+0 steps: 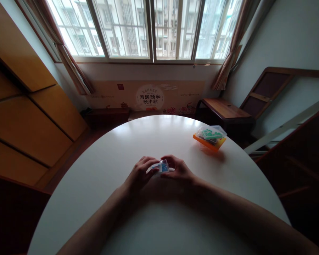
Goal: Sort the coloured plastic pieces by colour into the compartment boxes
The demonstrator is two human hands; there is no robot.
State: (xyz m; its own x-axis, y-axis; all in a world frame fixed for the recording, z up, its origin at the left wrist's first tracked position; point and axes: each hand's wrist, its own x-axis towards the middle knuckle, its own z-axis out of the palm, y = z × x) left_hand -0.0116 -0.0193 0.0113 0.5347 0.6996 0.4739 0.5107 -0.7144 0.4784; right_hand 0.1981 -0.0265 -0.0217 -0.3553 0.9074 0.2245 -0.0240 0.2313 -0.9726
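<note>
A small clear plastic box (164, 165) with blue pieces inside is held between my two hands, over the middle of the white round table (106, 177). My left hand (143, 171) grips its left end, fingers over the top and thumb at the near side. At the right end, my right hand (179, 169) curls round it with thumb and forefinger. The fingers partly cover the box, and I cannot tell whether its lid is up or down.
On the table's far right, a clear container with green pieces (212, 132) rests on an orange tray (208, 144). Beyond the table's edge stand a wooden chair (227, 107) at right, cabinets (29, 124) at left and a window (149, 32) behind.
</note>
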